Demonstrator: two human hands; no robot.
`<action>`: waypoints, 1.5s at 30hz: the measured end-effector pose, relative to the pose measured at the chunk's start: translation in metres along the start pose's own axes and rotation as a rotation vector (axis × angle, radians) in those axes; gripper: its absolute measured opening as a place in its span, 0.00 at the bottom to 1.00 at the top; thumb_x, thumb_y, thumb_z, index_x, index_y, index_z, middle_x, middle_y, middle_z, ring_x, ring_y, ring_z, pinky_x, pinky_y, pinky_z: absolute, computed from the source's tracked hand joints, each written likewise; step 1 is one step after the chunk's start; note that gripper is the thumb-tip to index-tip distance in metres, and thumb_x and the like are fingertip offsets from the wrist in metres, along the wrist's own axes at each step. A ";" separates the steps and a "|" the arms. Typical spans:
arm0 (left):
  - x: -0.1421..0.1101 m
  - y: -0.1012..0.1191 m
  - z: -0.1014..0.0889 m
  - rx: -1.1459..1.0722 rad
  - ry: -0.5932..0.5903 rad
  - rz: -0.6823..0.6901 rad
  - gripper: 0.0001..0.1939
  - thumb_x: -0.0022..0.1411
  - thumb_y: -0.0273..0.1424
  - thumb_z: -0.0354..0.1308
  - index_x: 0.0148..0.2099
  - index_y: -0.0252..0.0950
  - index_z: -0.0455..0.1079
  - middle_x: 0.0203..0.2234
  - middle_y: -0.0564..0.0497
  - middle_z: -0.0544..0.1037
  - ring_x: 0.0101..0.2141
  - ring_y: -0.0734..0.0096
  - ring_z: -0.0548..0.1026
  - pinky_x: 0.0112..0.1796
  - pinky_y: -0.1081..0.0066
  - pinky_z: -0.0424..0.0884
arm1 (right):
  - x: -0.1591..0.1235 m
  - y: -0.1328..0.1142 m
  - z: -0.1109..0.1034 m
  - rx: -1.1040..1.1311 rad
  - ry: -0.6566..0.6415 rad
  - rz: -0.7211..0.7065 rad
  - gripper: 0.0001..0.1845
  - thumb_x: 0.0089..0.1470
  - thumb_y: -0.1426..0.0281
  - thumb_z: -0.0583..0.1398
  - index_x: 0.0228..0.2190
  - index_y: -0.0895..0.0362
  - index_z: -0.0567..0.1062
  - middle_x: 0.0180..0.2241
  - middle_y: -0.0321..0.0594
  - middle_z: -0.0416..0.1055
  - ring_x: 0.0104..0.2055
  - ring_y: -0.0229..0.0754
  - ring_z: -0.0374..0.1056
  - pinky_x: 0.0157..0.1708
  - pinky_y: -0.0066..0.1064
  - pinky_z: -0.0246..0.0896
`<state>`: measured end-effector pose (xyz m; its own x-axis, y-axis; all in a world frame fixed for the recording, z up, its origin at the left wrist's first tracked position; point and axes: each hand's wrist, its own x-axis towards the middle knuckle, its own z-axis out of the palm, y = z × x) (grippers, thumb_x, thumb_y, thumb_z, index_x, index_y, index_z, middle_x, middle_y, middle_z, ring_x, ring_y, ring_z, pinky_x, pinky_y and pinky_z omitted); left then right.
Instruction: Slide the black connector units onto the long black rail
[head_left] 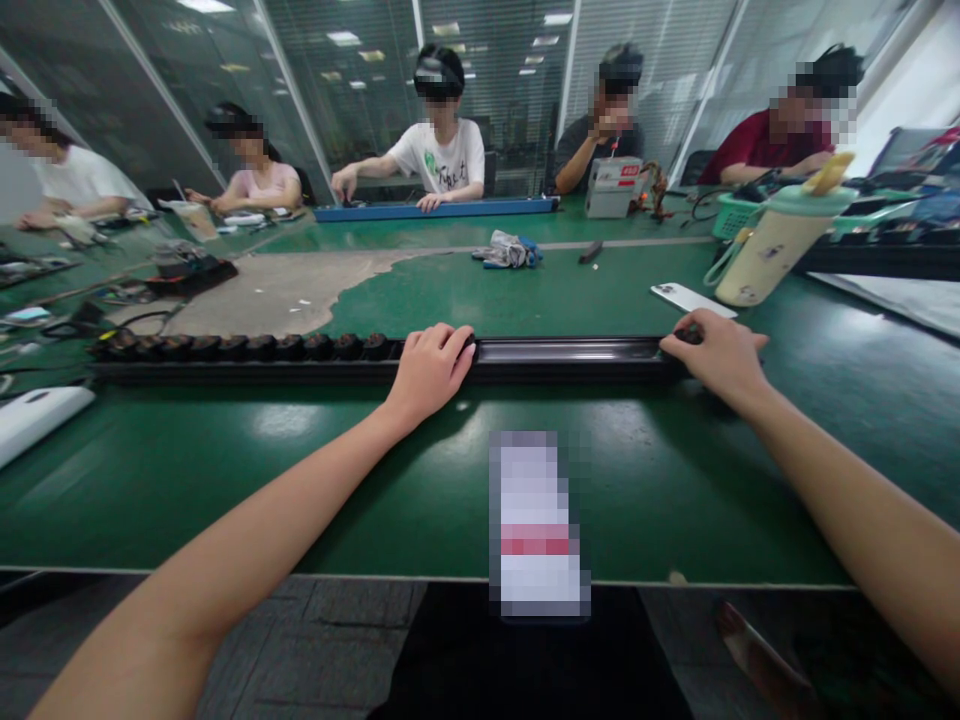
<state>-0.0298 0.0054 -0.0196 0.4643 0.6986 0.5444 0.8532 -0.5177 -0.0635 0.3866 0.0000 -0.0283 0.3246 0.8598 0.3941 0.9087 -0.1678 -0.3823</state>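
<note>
A long black metal strip (562, 372) lies across the green table in front of me. Several round black sockets (304, 347) sit in a row along its left part. Between my hands, its open channel (570, 350) shows a shiny inner face. My left hand (429, 372) rests over the middle of the strip, fingers curled down around a dark socket at the end of the row, mostly hidden. At the strip's right end, my right hand (720, 352) pinches a round black socket (690, 333) between thumb and fingers.
A blurred phone (536, 520) lies at the near edge. Beyond the strip are a white phone (694, 299), a cream tumbler (784, 245), gloves (508, 250) and a grey-red box (613, 187). Several people sit opposite, one with a blue strip (435, 209).
</note>
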 end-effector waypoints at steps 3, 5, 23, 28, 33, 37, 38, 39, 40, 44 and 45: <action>0.000 0.000 0.000 -0.013 -0.010 -0.012 0.22 0.80 0.38 0.43 0.63 0.34 0.72 0.49 0.39 0.80 0.50 0.53 0.76 0.51 0.56 0.67 | 0.001 0.001 -0.001 -0.020 -0.025 -0.005 0.14 0.49 0.58 0.59 0.35 0.53 0.73 0.39 0.49 0.76 0.47 0.58 0.67 0.49 0.48 0.48; 0.000 0.000 0.000 -0.023 -0.006 -0.012 0.22 0.80 0.38 0.43 0.63 0.35 0.72 0.49 0.39 0.80 0.50 0.53 0.76 0.51 0.56 0.67 | 0.002 0.001 -0.002 -0.031 -0.038 0.001 0.14 0.50 0.58 0.59 0.36 0.53 0.73 0.40 0.50 0.76 0.48 0.58 0.68 0.49 0.48 0.48; 0.000 0.000 0.001 -0.026 0.012 -0.002 0.22 0.80 0.39 0.42 0.62 0.37 0.72 0.49 0.40 0.79 0.50 0.54 0.76 0.52 0.56 0.67 | 0.005 0.004 -0.002 -0.034 -0.019 0.046 0.12 0.49 0.59 0.60 0.34 0.52 0.71 0.36 0.46 0.73 0.47 0.58 0.66 0.52 0.51 0.48; 0.000 0.001 0.000 -0.031 0.013 -0.004 0.22 0.80 0.39 0.42 0.62 0.37 0.72 0.49 0.40 0.79 0.50 0.54 0.76 0.52 0.56 0.67 | 0.007 0.005 -0.003 -0.045 -0.041 0.046 0.12 0.49 0.60 0.60 0.35 0.52 0.71 0.37 0.47 0.73 0.48 0.58 0.65 0.53 0.50 0.49; 0.000 0.001 0.000 -0.022 0.017 -0.003 0.22 0.80 0.39 0.42 0.62 0.36 0.72 0.48 0.40 0.79 0.50 0.54 0.76 0.53 0.55 0.67 | 0.008 0.007 -0.003 -0.046 -0.030 0.040 0.11 0.48 0.60 0.60 0.34 0.52 0.69 0.37 0.47 0.73 0.47 0.57 0.65 0.53 0.50 0.49; 0.000 0.001 0.001 -0.011 0.022 0.001 0.22 0.80 0.38 0.43 0.62 0.36 0.72 0.48 0.40 0.80 0.50 0.54 0.76 0.53 0.56 0.67 | 0.008 0.009 -0.004 -0.052 -0.039 0.039 0.12 0.49 0.59 0.60 0.34 0.52 0.69 0.39 0.48 0.74 0.47 0.57 0.65 0.53 0.50 0.49; 0.000 0.001 0.001 -0.009 0.022 0.001 0.22 0.80 0.39 0.43 0.62 0.37 0.72 0.48 0.40 0.80 0.50 0.55 0.76 0.52 0.56 0.67 | 0.008 0.009 -0.004 -0.056 -0.041 0.040 0.12 0.50 0.59 0.59 0.34 0.52 0.69 0.39 0.49 0.74 0.47 0.57 0.64 0.52 0.50 0.49; 0.000 0.001 0.001 -0.009 0.021 0.000 0.22 0.80 0.39 0.43 0.62 0.37 0.72 0.48 0.40 0.80 0.50 0.55 0.76 0.53 0.56 0.67 | 0.008 0.009 -0.004 -0.058 -0.042 0.041 0.11 0.50 0.59 0.59 0.34 0.52 0.70 0.39 0.49 0.74 0.47 0.57 0.64 0.52 0.50 0.49; 0.000 0.001 0.001 -0.011 0.019 -0.002 0.22 0.80 0.38 0.43 0.62 0.36 0.72 0.48 0.40 0.80 0.50 0.55 0.76 0.53 0.56 0.67 | 0.008 0.009 -0.005 -0.058 -0.042 0.042 0.11 0.50 0.59 0.59 0.34 0.52 0.70 0.39 0.48 0.74 0.47 0.57 0.64 0.52 0.50 0.49; 0.000 0.001 0.001 -0.016 0.006 -0.006 0.22 0.80 0.38 0.43 0.62 0.34 0.72 0.49 0.40 0.80 0.51 0.54 0.77 0.53 0.57 0.66 | 0.008 0.007 -0.005 -0.056 -0.053 0.043 0.12 0.50 0.59 0.59 0.34 0.53 0.70 0.38 0.48 0.74 0.48 0.57 0.65 0.53 0.51 0.49; 0.000 0.001 0.001 -0.014 0.004 -0.006 0.22 0.80 0.38 0.43 0.62 0.34 0.72 0.49 0.40 0.80 0.51 0.54 0.76 0.53 0.57 0.66 | 0.007 0.007 -0.005 -0.057 -0.053 0.047 0.12 0.50 0.59 0.59 0.34 0.53 0.70 0.38 0.48 0.73 0.48 0.57 0.65 0.54 0.52 0.49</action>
<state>-0.0288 0.0058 -0.0206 0.4583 0.7000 0.5476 0.8527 -0.5201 -0.0487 0.3967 0.0025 -0.0235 0.3540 0.8745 0.3315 0.9069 -0.2344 -0.3501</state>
